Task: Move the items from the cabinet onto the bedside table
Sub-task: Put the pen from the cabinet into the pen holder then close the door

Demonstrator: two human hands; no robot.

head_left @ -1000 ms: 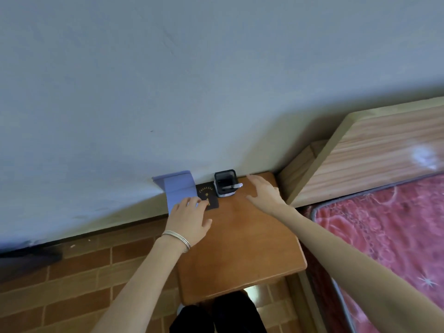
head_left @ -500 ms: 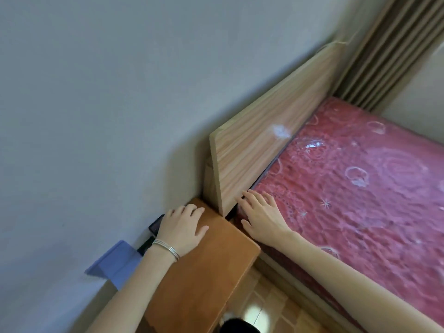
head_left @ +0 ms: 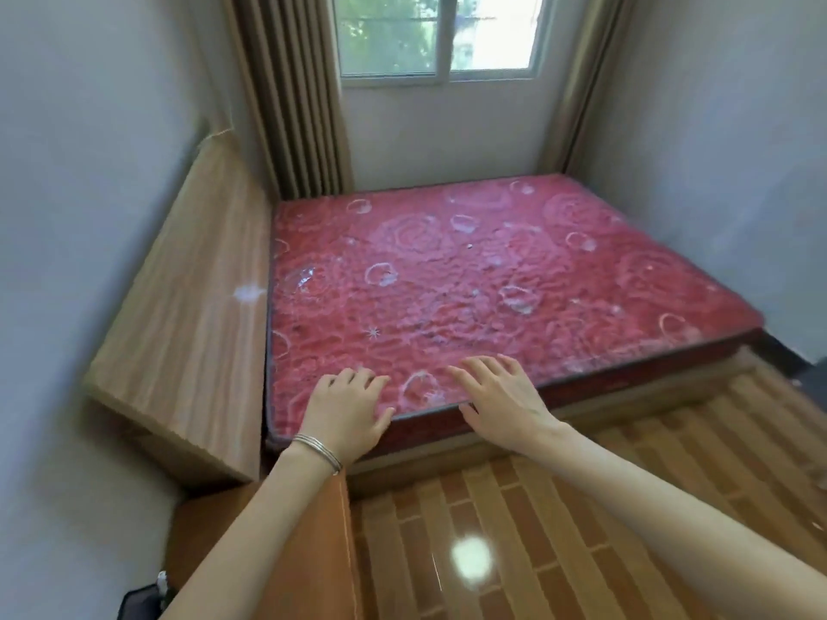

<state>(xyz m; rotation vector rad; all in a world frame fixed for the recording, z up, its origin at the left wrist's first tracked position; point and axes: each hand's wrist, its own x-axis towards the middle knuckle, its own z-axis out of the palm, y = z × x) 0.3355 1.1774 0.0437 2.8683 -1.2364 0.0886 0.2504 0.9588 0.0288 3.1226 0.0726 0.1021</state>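
Note:
The wooden bedside table (head_left: 309,552) shows at the bottom left, mostly under my left forearm. A dark item (head_left: 141,604) sits at its back left corner by the wall, cut off by the frame edge. My left hand (head_left: 347,411), with bangles on the wrist, hovers open and empty over the near edge of the red mattress (head_left: 470,279). A little to its right, my right hand (head_left: 501,402) is open too, fingers spread, holding nothing. No cabinet is in view.
A wooden headboard (head_left: 197,306) runs along the left wall. The bed fills the room up to the window wall with brown curtains (head_left: 291,91). Glossy brick-patterned floor (head_left: 559,530) lies at the lower right.
The view has swung right, from the bedside table and wall to the whole bed. Both hands have left the table top and now hover over the mattress edge.

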